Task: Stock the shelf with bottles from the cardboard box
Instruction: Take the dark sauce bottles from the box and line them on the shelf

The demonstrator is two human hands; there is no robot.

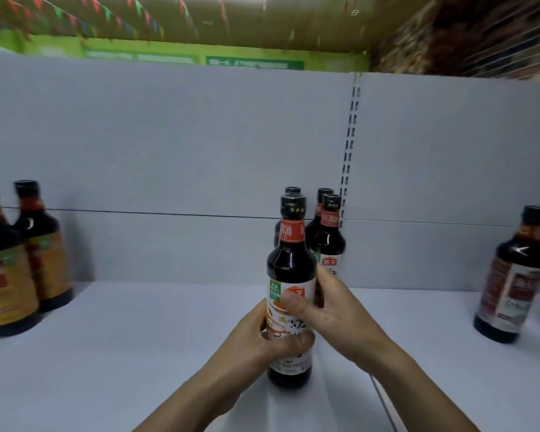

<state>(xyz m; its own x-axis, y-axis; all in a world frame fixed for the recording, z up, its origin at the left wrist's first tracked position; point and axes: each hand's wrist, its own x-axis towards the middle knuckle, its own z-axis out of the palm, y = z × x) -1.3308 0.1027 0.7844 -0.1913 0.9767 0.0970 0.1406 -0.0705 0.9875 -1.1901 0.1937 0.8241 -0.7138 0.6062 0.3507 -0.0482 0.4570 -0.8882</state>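
**Q:** what's in it, and where's it at?

**Me:** Dark sauce, nearly to the neck. The bottle (290, 275) stands on the white shelf (138, 338), right in front of its twins (328, 241). Black cap, red collar, white-orange label. My left hand (262, 335) and right hand (334, 304) both grip it.

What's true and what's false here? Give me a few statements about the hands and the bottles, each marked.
1. The left hand and the right hand both hold the front bottle. True.
2. The front bottle lies on its side. False: it is upright.
3. More dark bottles stand right behind it. True.
4. A cardboard box sits on the shelf. False: no box is in view; the shelf shows only bottles.
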